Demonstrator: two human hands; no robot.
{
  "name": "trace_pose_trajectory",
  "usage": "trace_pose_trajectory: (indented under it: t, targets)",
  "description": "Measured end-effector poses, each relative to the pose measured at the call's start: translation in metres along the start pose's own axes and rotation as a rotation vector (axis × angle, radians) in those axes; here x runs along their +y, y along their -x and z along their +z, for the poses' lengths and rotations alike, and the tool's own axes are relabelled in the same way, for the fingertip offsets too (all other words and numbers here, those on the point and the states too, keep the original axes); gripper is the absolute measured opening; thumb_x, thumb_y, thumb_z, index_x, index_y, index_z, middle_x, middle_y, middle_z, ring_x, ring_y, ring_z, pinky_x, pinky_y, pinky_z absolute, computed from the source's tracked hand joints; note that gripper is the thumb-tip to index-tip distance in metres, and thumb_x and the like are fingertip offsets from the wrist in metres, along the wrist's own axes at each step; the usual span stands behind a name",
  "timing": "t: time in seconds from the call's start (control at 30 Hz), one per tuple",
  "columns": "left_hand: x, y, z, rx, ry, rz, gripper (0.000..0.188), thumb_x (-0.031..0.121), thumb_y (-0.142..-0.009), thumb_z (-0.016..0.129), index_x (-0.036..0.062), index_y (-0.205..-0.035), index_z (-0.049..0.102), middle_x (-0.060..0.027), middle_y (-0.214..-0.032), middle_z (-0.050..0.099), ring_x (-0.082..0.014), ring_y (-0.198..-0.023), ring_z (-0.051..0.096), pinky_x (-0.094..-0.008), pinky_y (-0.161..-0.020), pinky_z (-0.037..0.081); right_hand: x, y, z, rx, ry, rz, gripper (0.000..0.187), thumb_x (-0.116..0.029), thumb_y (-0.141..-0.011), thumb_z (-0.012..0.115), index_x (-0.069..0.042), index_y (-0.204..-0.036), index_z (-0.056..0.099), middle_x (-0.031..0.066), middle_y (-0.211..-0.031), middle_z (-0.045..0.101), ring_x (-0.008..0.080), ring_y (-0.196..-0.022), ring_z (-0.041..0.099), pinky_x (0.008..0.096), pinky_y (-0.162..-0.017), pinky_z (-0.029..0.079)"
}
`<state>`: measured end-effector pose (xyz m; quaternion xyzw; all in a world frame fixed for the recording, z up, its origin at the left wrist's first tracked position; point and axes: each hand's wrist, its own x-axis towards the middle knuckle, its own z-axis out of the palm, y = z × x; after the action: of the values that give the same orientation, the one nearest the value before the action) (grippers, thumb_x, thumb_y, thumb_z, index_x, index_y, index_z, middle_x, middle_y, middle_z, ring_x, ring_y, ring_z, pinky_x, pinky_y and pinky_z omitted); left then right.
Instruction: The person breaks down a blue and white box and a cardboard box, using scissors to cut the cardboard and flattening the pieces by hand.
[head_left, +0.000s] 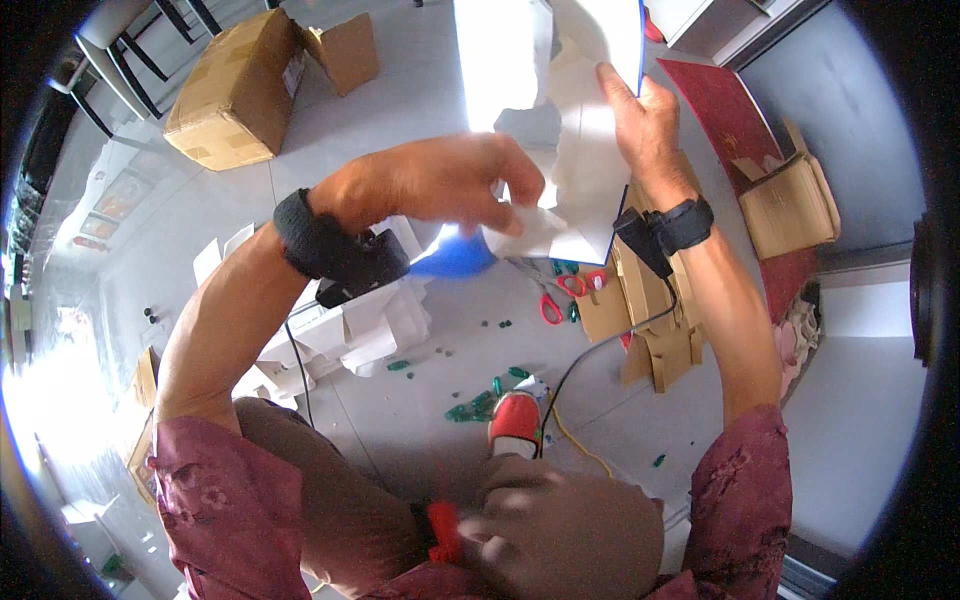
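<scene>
A white sheet with blue edges (590, 150) is held up in front of me. Its surface looks torn, with a ragged gap near the middle. My right hand (648, 120) grips its right edge, thumb on the near face and fingers behind. My left hand (465, 182), slightly blurred, has its fingers curled at the sheet's lower left. Thumb and forefinger pinch a loose white paper flap (542, 234) there. Just below that hand, a blue piece (455, 255) shows, blurred. Each wrist wears a black band with a small device.
Red-handled scissors (551, 308) and small green pieces (480, 405) lie on the grey floor near my red shoe (516, 418). White crumpled paper (375, 325) is at left. Flattened cardboard (655, 325) lies at right. Cardboard boxes stand far left (235, 95) and right (790, 208). A cable trails from each wrist.
</scene>
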<state>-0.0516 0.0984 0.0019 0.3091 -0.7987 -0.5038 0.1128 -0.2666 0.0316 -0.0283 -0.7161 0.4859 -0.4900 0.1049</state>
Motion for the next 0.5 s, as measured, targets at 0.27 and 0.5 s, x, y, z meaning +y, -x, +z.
trace_pose_trajectory:
  t: [0.27,0.5]
  targets:
    - [-0.023,-0.010,0.025,0.121,-0.457,0.061,0.021,0.018,-0.087,0.045,0.0005,-0.088,0.056,-0.0137,-0.071,0.059,-0.0255,-0.063,0.058,-0.0349,-0.058,0.048,0.009,-0.011,-0.025,-0.042,-0.299,0.257,0.027,-0.030,-0.081,0.060,-0.003,-0.077,0.060,-0.0017,-0.063,0.055,0.0058,-0.054,0.049,0.0209,-0.047,0.040]
    - [-0.028,-0.016,0.011,0.576,-0.163,0.049,0.014,0.012,-0.081,0.054,0.0004,-0.089,0.056,-0.0074,-0.074,0.059,-0.0132,-0.066,0.058,-0.0265,-0.058,0.049,0.024,-0.015,-0.032,-0.001,-0.961,0.513,0.040,-0.036,-0.084,0.054,0.001,-0.102,0.057,0.0071,-0.094,0.061,0.0141,-0.081,0.057,0.0251,-0.070,0.047]
